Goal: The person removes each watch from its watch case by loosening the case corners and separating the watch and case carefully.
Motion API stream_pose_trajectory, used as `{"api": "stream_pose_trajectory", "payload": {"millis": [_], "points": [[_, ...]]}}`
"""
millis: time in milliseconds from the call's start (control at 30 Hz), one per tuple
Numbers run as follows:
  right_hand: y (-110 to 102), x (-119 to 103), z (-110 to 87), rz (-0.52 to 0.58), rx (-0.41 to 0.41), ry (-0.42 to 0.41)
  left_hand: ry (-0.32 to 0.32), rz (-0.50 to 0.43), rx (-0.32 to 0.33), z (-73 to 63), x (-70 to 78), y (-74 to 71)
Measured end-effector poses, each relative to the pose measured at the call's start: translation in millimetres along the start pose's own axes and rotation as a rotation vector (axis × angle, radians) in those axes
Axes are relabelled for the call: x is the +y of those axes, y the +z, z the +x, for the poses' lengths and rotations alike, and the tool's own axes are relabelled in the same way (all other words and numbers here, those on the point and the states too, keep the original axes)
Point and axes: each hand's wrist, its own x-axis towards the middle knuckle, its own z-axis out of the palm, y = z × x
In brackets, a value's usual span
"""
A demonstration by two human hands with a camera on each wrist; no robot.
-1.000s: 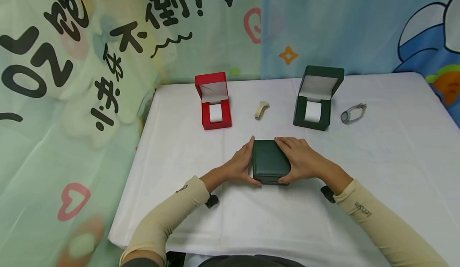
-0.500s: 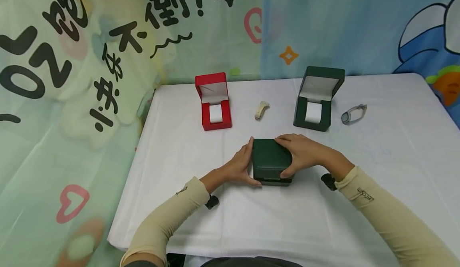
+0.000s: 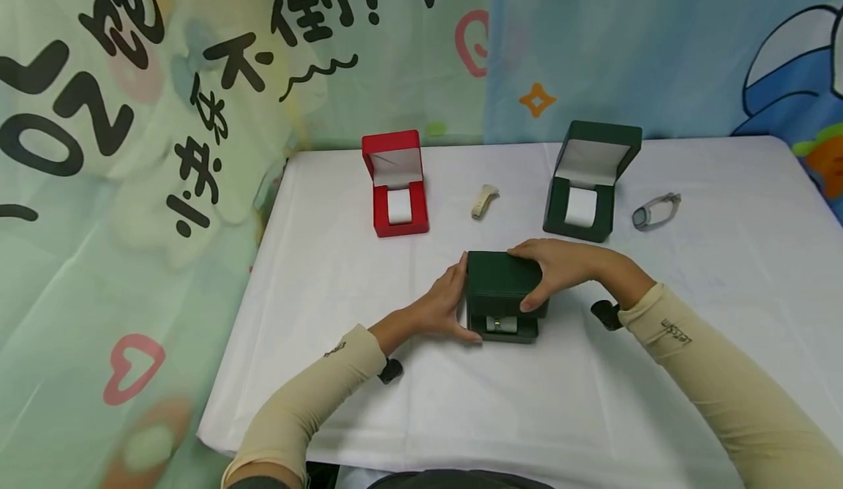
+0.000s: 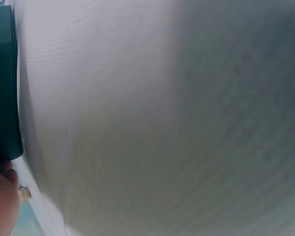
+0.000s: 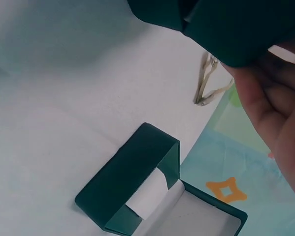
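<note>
A dark green watch box [image 3: 500, 277] sits in front of the person, its lid tilted partly up. Through the gap at its front a watch [image 3: 502, 325] shows on a pale cushion. My left hand [image 3: 437, 306] holds the box's left side, fingers along the wall and thumb at the front corner. The lid's right side is gripped by my right hand [image 3: 568, 268], thumb at the front and fingers at the back. In the right wrist view the lid [image 5: 250, 29] stands apart from the base [image 5: 159, 12]. Only a strip of the box [image 4: 2, 88] shows in the left wrist view.
Behind stand an open red watch box [image 3: 400, 222] and an open green watch box [image 3: 555, 211], each with a white cushion. A beige watch [image 3: 484, 201] lies between them. A grey watch [image 3: 656, 211] lies at the right on the white tablecloth [image 3: 316, 255].
The near green box's lid has gone from closed to partly raised, baring the watch inside. My right hand has risen with the lid; my left hand has stayed at the box's side.
</note>
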Motion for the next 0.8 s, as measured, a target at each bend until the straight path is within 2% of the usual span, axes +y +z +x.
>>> {"api": "stream_pose_trajectory", "payload": {"millis": [200,300,500,633,800], "points": [[-17,13,7.5,0.115,-0.102,0.034,0.000,0.018,0.002,-0.4,-0.2,-0.9],[-23,25,13.0,0.220,-0.155,0.034,-0.002,0.029,-0.017,0.2,-1.3,-0.3],[-32,48,25.0,0.463,-0.239,0.118,-0.020,0.034,-0.058,2.4,-2.4,-0.5],[-34,55,31.0,0.595,-0.261,0.118,-0.027,0.042,-0.062,2.1,-1.1,-2.0],[-31,56,28.8,0.636,-0.206,0.128,-0.044,0.045,-0.079,1.4,1.2,-3.6]]}}
